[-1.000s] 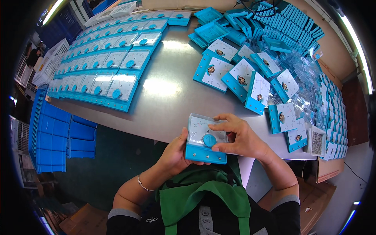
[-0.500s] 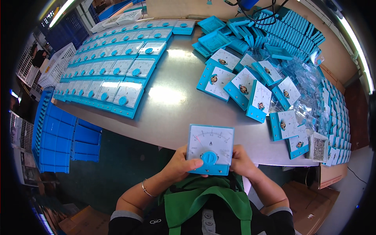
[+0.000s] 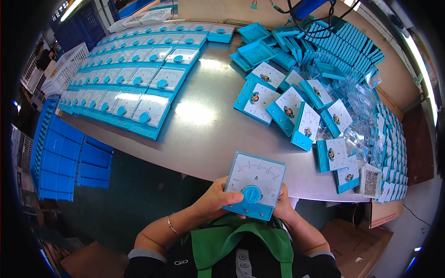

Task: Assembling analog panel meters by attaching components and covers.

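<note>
Between my two hands, close to my body at the table's near edge, is a square panel meter point(image 3: 256, 185) with a white scale face, a clear cover and a blue base. Its round blue knob point(image 3: 251, 194) sits low on the face. My left hand point(image 3: 218, 197) grips the meter's left side, the thumb lying across the front beside the knob. At the opposite side my right hand point(image 3: 282, 204) holds the edge, its fingers mostly hidden behind the meter. The meter is tilted slightly clockwise.
Rows of covered meters point(image 3: 155, 78) fill the table's left side. Uncovered meters point(image 3: 289, 111) lie to the right, near clear covers point(image 3: 357, 125), blue trays point(image 3: 257, 52) and a box of small metal parts point(image 3: 371, 180). Blue crates point(image 3: 58, 157) stand left of the metal table point(image 3: 204, 139).
The meter has turned slightly clockwise and dropped a little toward me. My left thumb has shifted nearer the knob. The whole view has also moved slightly.
</note>
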### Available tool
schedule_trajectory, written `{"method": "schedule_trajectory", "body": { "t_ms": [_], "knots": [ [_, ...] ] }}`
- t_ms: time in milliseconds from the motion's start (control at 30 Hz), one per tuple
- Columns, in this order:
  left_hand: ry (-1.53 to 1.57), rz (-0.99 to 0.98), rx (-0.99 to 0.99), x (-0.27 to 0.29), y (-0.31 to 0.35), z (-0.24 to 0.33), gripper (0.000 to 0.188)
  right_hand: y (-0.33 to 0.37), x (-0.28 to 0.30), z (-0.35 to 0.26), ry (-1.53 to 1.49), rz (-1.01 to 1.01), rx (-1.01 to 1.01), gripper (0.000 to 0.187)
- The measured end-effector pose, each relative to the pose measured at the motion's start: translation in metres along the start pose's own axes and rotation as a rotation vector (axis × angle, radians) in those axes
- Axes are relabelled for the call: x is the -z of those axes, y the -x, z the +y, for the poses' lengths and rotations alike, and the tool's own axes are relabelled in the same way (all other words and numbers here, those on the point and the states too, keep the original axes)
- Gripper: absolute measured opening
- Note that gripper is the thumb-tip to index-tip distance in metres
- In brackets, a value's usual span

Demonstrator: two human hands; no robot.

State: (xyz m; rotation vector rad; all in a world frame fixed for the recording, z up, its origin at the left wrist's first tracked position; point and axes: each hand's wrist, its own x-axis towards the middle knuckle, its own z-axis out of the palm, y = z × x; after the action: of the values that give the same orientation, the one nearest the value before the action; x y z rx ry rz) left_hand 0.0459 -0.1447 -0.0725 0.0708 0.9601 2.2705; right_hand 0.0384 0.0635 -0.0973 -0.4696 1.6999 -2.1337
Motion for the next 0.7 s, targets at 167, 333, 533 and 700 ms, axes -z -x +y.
{"method": "schedule_trajectory", "body": {
  "t_ms": [167,333,533,700],
  "knots": [
    [-0.006,0.002,-0.005,-0.006,0.001,-0.001,0.057,0.01,-0.008,0.01,-0.009,0.105,0.086,0.012],
    [-0.004,0.033,-0.024,-0.011,0.003,-0.006,0.055,0.018,-0.017,0.01,0.043,0.179,0.121,0.015],
    [-0.02,0.037,-0.025,-0.014,0.001,-0.008,0.053,0.022,-0.016,0.008,0.06,0.204,0.12,0.017],
    [0.004,0.035,-0.013,-0.014,-0.002,-0.007,0.053,0.021,-0.012,0.005,0.025,0.187,0.073,0.017]
  ]
}}
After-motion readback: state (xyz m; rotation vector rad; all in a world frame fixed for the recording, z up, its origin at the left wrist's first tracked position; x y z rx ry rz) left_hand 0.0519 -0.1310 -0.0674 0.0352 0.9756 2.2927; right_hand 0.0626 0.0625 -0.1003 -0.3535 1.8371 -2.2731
